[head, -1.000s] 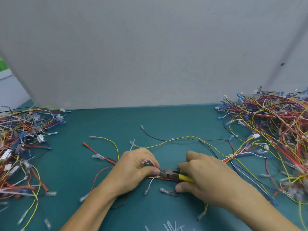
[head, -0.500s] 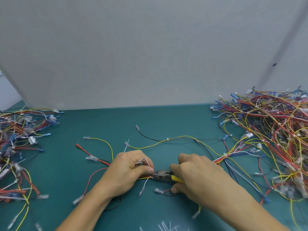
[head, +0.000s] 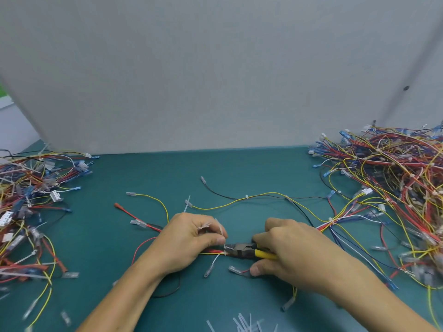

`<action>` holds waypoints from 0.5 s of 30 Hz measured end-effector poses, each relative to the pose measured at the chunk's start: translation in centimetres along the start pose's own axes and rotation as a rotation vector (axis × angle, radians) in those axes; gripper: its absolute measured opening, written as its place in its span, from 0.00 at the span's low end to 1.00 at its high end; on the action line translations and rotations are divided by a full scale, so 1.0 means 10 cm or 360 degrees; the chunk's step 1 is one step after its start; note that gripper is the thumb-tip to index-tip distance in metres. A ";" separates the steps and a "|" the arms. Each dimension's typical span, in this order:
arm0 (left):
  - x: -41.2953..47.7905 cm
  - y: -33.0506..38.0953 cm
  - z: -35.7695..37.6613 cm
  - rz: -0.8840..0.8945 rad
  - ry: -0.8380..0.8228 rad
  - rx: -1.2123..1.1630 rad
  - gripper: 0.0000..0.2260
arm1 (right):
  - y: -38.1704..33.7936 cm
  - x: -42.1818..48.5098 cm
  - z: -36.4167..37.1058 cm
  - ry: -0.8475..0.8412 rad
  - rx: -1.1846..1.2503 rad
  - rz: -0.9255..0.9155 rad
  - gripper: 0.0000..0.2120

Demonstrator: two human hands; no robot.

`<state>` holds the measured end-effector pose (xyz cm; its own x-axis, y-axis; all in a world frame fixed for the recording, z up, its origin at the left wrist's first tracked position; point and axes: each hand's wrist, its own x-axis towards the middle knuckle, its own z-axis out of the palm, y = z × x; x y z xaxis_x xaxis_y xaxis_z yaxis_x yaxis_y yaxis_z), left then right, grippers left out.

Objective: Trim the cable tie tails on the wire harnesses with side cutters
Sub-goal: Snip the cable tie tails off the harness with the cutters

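Pinching the wire harness point(head: 211, 252) against the mat point(head: 143, 178), the left hand point(head: 191, 240) holds its bundle running left-right; the cable tie tail point(head: 221, 228) rises just left of the side cutters point(head: 242, 250), blades seemingly almost closed at the tie, handles gripped by the right hand point(head: 294, 250).

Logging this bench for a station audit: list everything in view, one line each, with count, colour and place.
Mat: one, teal, under everything.
Wall panel: one, grey, behind the mat.
Worked harness: one, yellow, red, black and white wires, mid-mat between the hands.
Side cutters: one, yellow handles, nose at the wires.
Cut tie tails: several, white, mat's near edge.
Left harness pile: one, mixed colours, mat's left edge.
Right harness pile: one, mixed colours, mat's right edge.
Left hand: one, pinching the worked harness.
Right hand: one, gripping the side cutters.
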<state>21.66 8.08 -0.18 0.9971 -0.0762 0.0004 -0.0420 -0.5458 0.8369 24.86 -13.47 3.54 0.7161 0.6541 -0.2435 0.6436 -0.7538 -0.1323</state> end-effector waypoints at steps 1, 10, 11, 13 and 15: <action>0.00 0.00 0.00 -0.0003 0.0008 0.0001 0.07 | 0.00 0.00 0.01 0.0017 -0.0011 -0.0004 0.18; -0.01 0.01 0.02 -0.0002 0.0073 0.0015 0.08 | -0.02 0.02 0.05 0.0097 -0.0129 -0.0013 0.18; -0.01 0.01 0.02 0.0007 0.0082 0.0027 0.09 | -0.03 0.02 0.05 0.0095 -0.0145 -0.0012 0.18; -0.01 0.01 0.03 0.0015 0.0103 0.0053 0.10 | -0.04 0.01 0.05 0.0098 -0.0173 -0.0007 0.17; -0.01 0.00 0.04 0.0004 0.0118 0.0047 0.11 | -0.04 0.01 0.05 0.0097 -0.0181 -0.0003 0.17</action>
<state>21.52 7.77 -0.33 0.9989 -0.0160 0.0441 -0.0453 -0.5701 0.8204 24.58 -13.14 3.07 0.7279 0.6605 -0.1841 0.6687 -0.7432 -0.0222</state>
